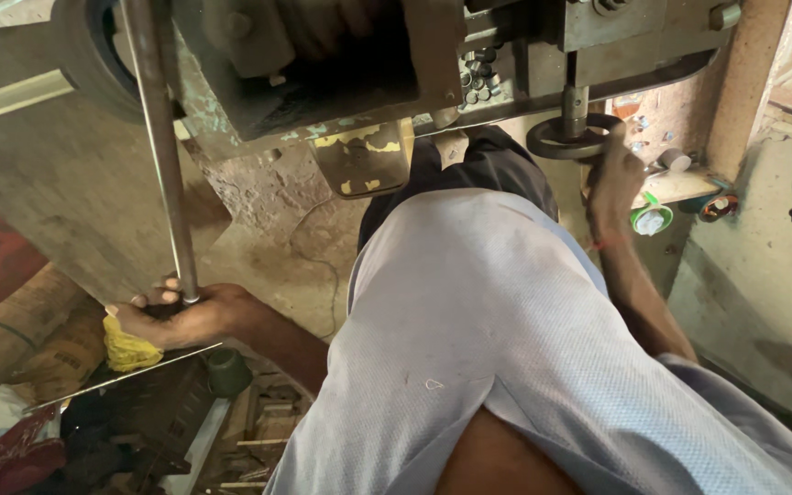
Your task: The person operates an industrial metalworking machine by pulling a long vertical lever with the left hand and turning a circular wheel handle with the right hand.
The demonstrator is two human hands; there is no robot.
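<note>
I see my left hand [176, 316] with its fingers [159, 298] wrapped tight around the lower end of a long metal lever [162, 156], a yellow cloth [128, 350] bunched just below the palm. My right hand [612, 183] grips the dark handwheel [568, 137], fingers curled over its rim beneath the machine body [341, 73].

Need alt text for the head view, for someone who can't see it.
Seen from above, a person at a worn metal machine has the left hand gripping a long steel rod and a yellow rag, and the right hand on a small black handwheel.
</note>
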